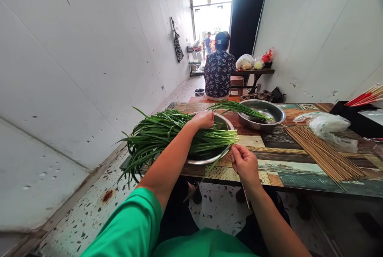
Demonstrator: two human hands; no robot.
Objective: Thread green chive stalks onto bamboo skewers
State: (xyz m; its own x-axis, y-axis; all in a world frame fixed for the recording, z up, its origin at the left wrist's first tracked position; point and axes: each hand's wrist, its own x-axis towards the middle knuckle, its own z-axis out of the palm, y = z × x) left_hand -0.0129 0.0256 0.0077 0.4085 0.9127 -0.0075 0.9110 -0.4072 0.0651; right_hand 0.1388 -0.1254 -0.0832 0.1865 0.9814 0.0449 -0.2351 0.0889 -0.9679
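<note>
The right hand is pinched around a thin stick, which hangs below the fist, its other end hidden by the fingers; a loose leaf trails from near the fingertips. The left hand is curled over the chives, fingers bent under, and whether it has hold of any I cannot make out.

The chives lie in the near bowl, deep green and long, their leaves spilling past the rim and drooping off the table on the left. The pale stem ends sit fairly even together on the right, and the leaves look fresh and glossy.

Beyond, one smaller bunch lies across the far bowl, with what looks like a stick poking out at its stem end, so I judge that one done. By that reckoning the work is early: the big pile is mostly left, and a broad fan of bare sticks lies to the right, near a crumpled bag
</note>
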